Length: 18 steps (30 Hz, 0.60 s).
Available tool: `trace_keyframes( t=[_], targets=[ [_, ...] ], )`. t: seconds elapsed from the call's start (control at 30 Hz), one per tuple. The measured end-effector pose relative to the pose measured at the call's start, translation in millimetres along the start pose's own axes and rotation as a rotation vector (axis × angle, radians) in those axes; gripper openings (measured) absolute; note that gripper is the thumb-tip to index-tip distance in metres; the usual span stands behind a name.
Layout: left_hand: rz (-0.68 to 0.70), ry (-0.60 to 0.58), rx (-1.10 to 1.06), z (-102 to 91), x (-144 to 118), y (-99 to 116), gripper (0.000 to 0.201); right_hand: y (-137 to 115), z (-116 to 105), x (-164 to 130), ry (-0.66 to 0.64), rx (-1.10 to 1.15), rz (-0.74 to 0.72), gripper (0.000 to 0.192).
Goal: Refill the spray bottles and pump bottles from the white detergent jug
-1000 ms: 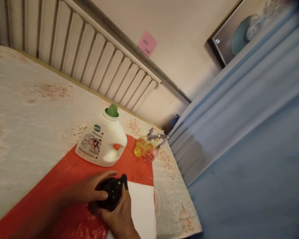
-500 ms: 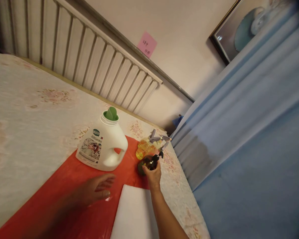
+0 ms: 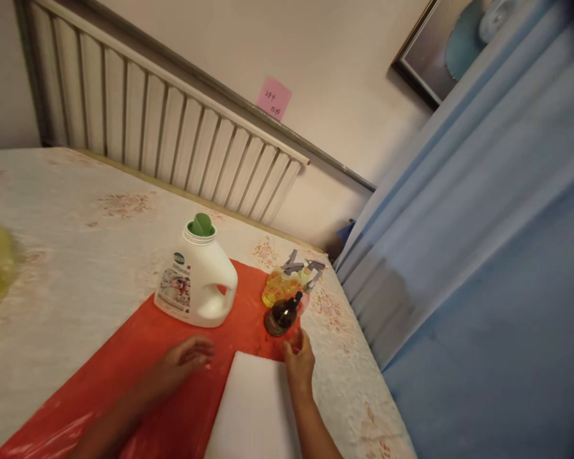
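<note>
Fingers of my right hand point(image 3: 299, 362) are loose and slightly apart, holding nothing. Half a second ago they were wrapped around the dark spray bottle point(image 3: 281, 314); a second ago both hands were on it, down near me. Now the bottle stands free at the far right edge of the red sheet point(image 3: 138, 357), just in front of the yellow spray bottles point(image 3: 287, 284), and my hand sits just short of it, not touching. So the bottle has been carried across and set down; the release looks complete.

Left hand point(image 3: 184, 364): fingers relaxed, spread, resting on the red sheet, holding nothing, about where it was half a second ago.

White detergent jug point(image 3: 196, 280), green spout, cap off, unmoved on the sheet, left of the bottles. White pad point(image 3: 253, 414) lies between my forearms. The patterned cloth of the desk point(image 3: 76, 255) runs back to the radiator point(image 3: 172, 140).
</note>
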<state>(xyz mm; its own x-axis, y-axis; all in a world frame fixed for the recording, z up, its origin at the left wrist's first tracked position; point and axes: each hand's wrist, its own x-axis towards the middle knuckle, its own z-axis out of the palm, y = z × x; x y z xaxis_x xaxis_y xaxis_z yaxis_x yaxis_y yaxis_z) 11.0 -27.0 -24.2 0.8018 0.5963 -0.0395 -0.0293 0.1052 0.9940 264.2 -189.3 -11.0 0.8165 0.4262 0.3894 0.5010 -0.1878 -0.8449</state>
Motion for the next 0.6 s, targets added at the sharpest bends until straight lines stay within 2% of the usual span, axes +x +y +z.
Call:
trace_keyframes(
  t=[0.1,0.23,0.33,0.43,0.53,0.6],
  targets=[
    [0.029,0.128,0.175,21.4,-21.9,8.0,0.029,-7.1,-19.9,-38.6,-0.084,0.046,0.07,0.03],
    [0.031,0.141,0.399,54.3,-63.0,15.5,0.022,-16.6,-32.6,-77.9,-0.224,0.134,0.132,0.022],
    [0.093,0.172,0.529,60.2,-88.9,12.9,0.022,-22.8,-34.4,-87.3,-0.328,0.218,0.168,0.02],
    [0.149,0.305,0.663,36.6,-105.9,8.8,0.023,-31.8,-32.4,-81.4,-0.385,0.269,0.175,0.02],
    [0.122,0.435,0.862,-7.8,-118.2,4.9,0.024,-46.4,-25.0,-67.2,-0.425,0.304,0.153,0.02],
    [0.116,0.469,1.003,-39.8,-125.7,-0.4,0.025,-58.0,-14.6,-54.8,-0.448,0.319,0.131,0.021]
  ],
)
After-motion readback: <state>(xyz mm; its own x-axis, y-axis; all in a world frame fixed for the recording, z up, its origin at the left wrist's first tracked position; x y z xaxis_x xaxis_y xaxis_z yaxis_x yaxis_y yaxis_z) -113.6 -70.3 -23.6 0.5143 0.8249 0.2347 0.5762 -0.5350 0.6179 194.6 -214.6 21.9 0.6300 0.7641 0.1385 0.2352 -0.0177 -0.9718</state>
